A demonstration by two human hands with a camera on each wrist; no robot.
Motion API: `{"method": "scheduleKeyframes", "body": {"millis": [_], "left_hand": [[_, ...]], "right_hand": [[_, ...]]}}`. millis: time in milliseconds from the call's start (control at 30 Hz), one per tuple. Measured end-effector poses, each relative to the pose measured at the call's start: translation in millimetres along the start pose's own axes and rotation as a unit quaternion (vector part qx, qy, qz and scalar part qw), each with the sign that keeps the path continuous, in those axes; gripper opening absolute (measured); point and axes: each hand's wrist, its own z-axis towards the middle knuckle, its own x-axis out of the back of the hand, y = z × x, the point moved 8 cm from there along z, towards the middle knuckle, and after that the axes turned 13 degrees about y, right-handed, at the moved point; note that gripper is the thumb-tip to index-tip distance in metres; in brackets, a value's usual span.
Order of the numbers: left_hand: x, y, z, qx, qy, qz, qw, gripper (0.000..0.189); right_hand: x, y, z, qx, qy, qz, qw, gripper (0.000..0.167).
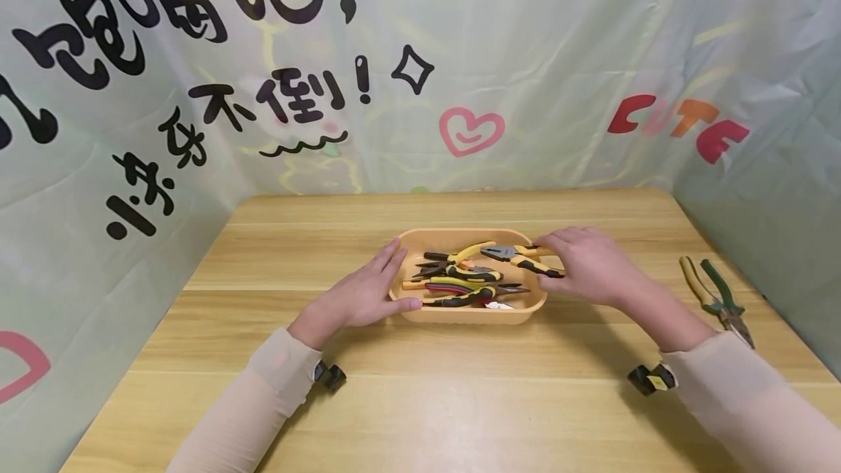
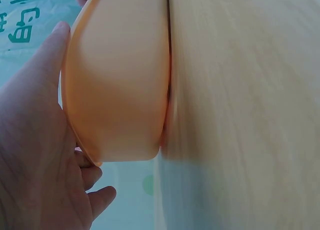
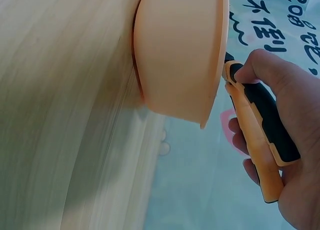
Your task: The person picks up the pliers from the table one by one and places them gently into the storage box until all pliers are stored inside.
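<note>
My right hand (image 1: 588, 265) grips combination pliers (image 1: 502, 252) by their yellow-and-black handles (image 3: 262, 135). Their grey head points left over the right end of an orange plastic basket (image 1: 469, 317). At the basket's left end, my left hand (image 1: 358, 287) rests against the rim, thumb at the near corner and fingers toward the far one. Seen from the left wrist, the left hand (image 2: 42, 120) lies along the rim, its fingers partly hidden behind it. Inside the basket, several pliers with yellow, black and red handles (image 1: 460, 287) lie jumbled together, beside a small white scrap (image 1: 499, 306).
Pliers with one yellow and one green handle (image 1: 716, 301) lie on the wooden table (image 1: 427, 400) at the right. A printed cloth (image 1: 558, 42) hangs behind the table and along both sides.
</note>
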Motion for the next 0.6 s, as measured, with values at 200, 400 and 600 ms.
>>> {"method": "scheduleKeyframes", "body": {"millis": [200,400,600], "left_hand": [[0.4,0.5,0.3,-0.001,0.004,0.0,1.0,0.11],[0.3,0.9,0.6,-0.003,0.006,-0.002,1.0,0.11],[0.1,0.1,0.3,-0.004,0.007,0.002,1.0,0.109]], "right_hand": [[-4.4,-6.9,4.0,0.008,-0.004,0.01,0.9999,0.058],[-9.1,-15.1,7.6,0.025,-0.007,0.019,0.9995,0.057],[-13.8,-22.7,11.3,0.047,-0.015,0.027,0.9984,0.058]]}}
